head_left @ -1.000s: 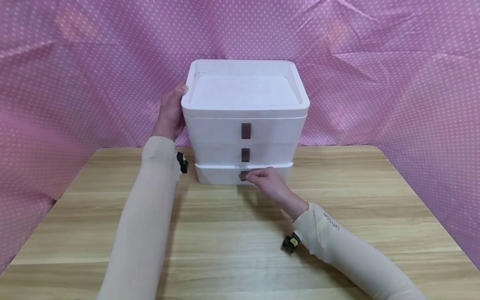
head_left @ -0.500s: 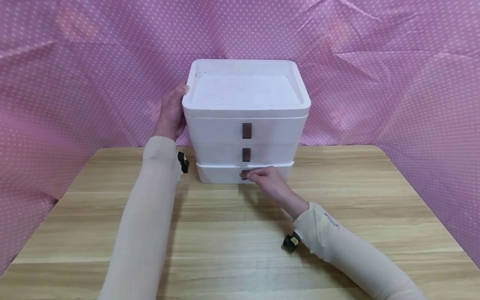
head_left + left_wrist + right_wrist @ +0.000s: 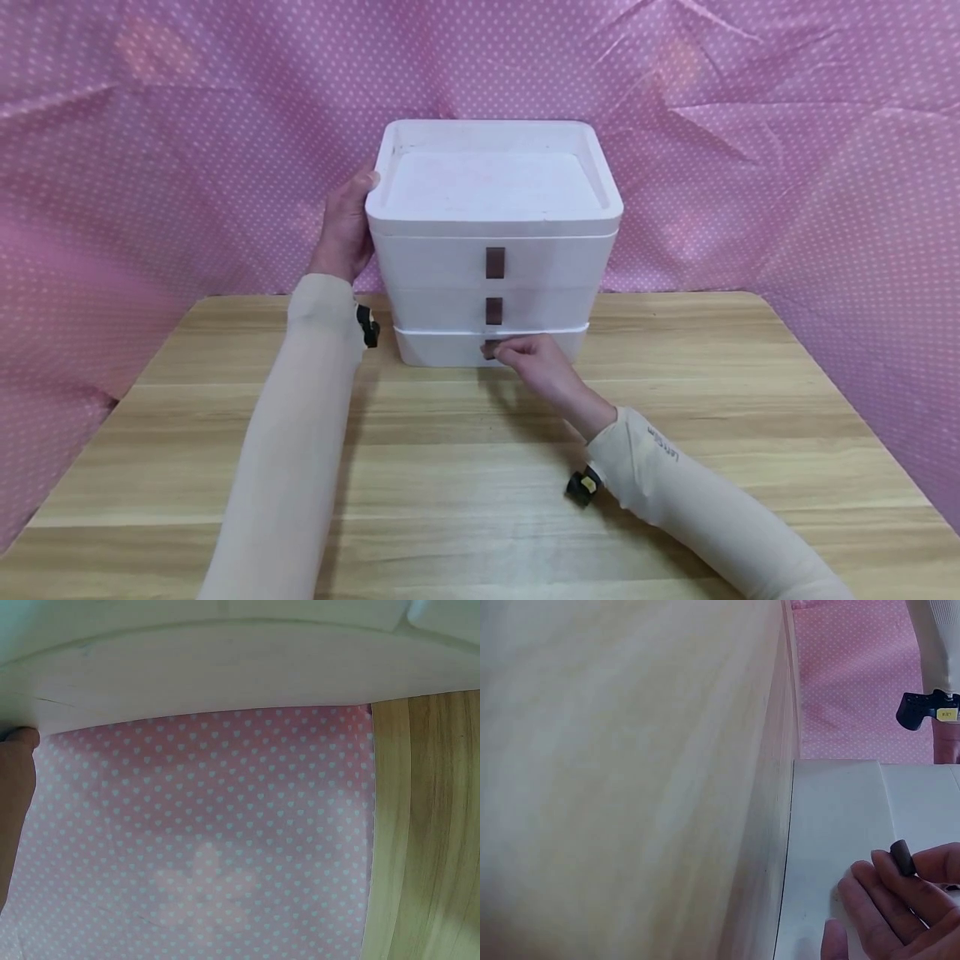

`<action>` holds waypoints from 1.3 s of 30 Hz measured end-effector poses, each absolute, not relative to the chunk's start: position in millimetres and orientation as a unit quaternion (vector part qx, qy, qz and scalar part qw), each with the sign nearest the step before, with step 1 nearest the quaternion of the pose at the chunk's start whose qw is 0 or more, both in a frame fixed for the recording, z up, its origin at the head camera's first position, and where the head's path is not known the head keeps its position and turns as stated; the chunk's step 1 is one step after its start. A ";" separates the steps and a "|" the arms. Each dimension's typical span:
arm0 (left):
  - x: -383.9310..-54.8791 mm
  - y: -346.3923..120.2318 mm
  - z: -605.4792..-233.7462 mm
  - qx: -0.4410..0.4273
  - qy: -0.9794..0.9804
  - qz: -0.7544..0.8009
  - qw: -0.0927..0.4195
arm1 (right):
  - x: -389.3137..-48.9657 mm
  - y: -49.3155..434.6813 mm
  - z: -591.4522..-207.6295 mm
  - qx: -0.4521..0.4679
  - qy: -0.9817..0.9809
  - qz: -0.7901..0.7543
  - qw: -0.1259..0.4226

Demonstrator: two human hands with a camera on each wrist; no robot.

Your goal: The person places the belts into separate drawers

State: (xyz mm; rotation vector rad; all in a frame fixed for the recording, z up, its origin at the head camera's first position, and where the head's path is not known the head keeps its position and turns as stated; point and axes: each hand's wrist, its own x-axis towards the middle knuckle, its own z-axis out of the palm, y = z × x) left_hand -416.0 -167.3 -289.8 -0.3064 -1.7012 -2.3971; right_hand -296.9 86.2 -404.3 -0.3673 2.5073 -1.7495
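Observation:
A white plastic drawer unit [image 3: 495, 225] with a recessed top stands at the back of the table. Brown pull tabs mark its three drawers. Against its left side, my left hand [image 3: 345, 221] holds the unit, thumb at the top rim; the other fingers are mostly hidden behind the side. The bottom drawer [image 3: 442, 349] protrudes slightly from the stack. My right hand [image 3: 542, 364] pinches that drawer's brown tab [image 3: 902, 858] between thumb and forefinger, its other fingers close along the drawer front.
A wooden table [image 3: 435, 508] carries the unit. Pink dotted cloth [image 3: 750, 150] hangs behind it and along both sides. Small black cameras are strapped to both wrists, the right one [image 3: 582, 485] low over the tabletop.
The bottom drawer sits very slightly further in than one second ago, my right hand still pinching its tab. My left hand keeps its place on the unit's side.

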 end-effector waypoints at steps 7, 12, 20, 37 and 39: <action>-415.2 -167.9 -288.5 -0.098 -0.575 -0.807 0.090 | -298.6 85.6 -405.1 -0.113 0.814 -0.569 0.030; -414.3 -168.5 -288.4 -0.091 -0.574 -0.810 0.085 | -299.0 85.7 -405.0 -0.105 0.821 -0.561 0.028; -416.0 -167.3 -290.9 -0.109 -0.576 -0.805 0.092 | -300.0 86.0 -404.9 -0.104 0.821 -0.562 0.018; -413.0 -167.0 -287.9 -0.090 -0.572 -0.810 0.088 | -304.8 94.2 -408.7 -0.082 0.807 -0.572 0.123; -412.9 -167.0 -287.0 -0.086 -0.576 -0.808 0.088 | -306.7 95.2 -409.0 -0.076 0.808 -0.567 0.137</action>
